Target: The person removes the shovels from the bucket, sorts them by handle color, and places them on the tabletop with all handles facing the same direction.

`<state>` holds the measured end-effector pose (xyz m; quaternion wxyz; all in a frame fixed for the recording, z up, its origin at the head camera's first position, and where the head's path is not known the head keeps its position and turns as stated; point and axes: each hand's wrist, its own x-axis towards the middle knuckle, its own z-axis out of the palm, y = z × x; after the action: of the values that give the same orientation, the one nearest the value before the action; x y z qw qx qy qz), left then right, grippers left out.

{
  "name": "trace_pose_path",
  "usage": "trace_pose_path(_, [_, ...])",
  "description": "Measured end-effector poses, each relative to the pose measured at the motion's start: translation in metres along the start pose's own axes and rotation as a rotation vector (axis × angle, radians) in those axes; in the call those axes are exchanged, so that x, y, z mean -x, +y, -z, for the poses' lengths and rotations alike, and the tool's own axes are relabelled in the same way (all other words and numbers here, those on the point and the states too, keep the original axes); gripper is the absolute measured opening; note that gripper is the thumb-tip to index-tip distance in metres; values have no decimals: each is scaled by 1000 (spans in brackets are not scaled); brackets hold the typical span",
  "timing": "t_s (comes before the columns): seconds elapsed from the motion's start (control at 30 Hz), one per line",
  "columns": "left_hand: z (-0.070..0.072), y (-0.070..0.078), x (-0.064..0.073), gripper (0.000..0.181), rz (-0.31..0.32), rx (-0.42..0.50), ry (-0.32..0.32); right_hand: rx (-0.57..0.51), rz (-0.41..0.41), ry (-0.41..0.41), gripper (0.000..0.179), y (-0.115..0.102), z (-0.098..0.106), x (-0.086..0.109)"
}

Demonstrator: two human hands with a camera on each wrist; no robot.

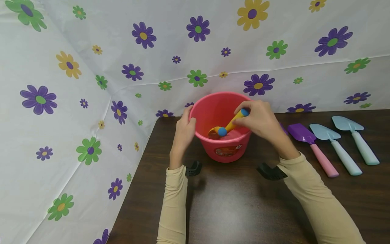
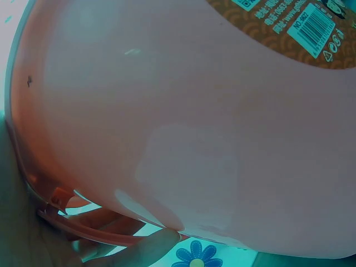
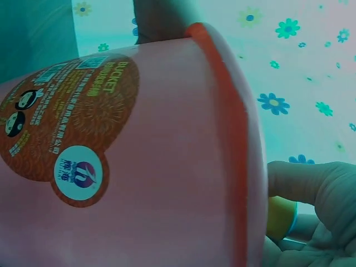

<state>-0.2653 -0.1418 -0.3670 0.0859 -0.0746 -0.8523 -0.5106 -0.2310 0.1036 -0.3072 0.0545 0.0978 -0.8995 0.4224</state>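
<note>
A pink bucket (image 1: pixel 208 144) with a brown label stands on the dark table near its back edge. My left hand (image 1: pixel 184 130) grips the left side of its rim, thumb near the opening; in the left wrist view fingers show by the bucket's handle (image 2: pixel 89 231). Over the right of the rim, my right hand (image 1: pixel 257 118) pinches a yellow tool handle (image 1: pixel 234 122) with a blue end, which slants down into the bucket. Another yellow piece with a blue tip (image 1: pixel 221 131) lies inside, low in the bucket. The tools' working ends are mostly hidden.
To the right lie a purple shovel with a pink handle (image 1: pixel 324 159) and two pale blue trowels, one in the middle (image 1: pixel 344 157) and one farther right (image 1: pixel 365 147). A purple edge (image 1: pixel 283 128) peeks out behind my right wrist. Flower-printed white cloth (image 1: pixel 170 30) hangs behind and at left.
</note>
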Motion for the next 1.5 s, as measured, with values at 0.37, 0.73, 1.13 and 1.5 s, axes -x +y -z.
trace_pose_path(0.37, [0,0,0,53,4,3,1,-68,-77,66,27,5,8,10])
trace_pose_path(0.73, [1,2,1,53,14,7,0,-125,-94,139,30,11,9,18])
trace_pose_path(1.13, [0,2,2,51,0,9,3,-225,-106,186,34,17,9,30])
trace_pose_path(1.5, [1,2,2,53,1,4,6,-309,-113,228,35,22,8,37])
